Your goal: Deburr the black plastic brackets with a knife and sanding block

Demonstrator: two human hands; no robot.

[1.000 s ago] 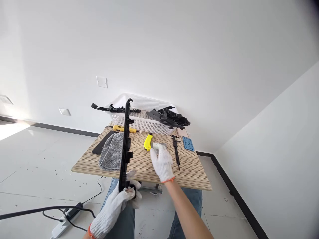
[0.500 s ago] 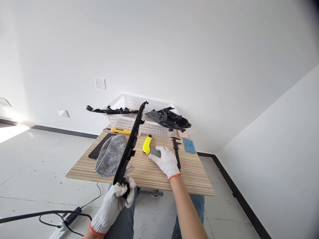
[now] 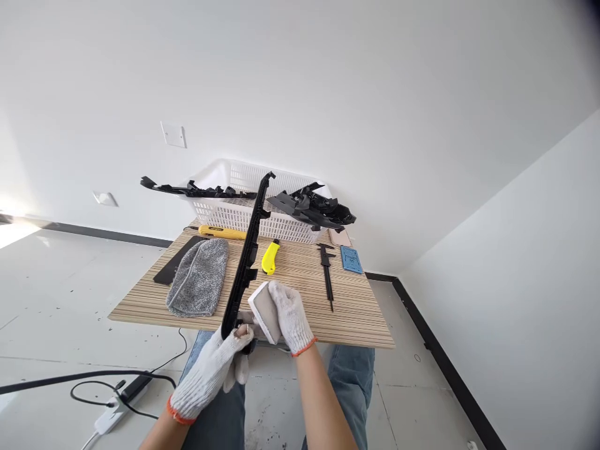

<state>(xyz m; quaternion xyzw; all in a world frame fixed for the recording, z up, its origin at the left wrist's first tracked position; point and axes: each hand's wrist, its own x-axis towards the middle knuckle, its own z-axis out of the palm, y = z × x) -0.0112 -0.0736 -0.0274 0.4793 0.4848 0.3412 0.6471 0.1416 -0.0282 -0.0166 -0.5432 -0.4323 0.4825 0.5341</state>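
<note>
Right now the left hand is wrapped round the near end of the strip, which slants up in front of the basket; I cannot tell whether its far tip touches the rim. Also in front of the basket, the right hand pinches the tilted block. Gripped only at one end, the strip could, I judge, swing and knock the part jutting past the basket's left side. The pile overhanging the basket's right side might tip if bumped, and a slack pinch could drop the block over the near edge of the bench. Before the basket, cloth and knife crowd the strip; more open room lies before its right end, around the caliper.
</note>
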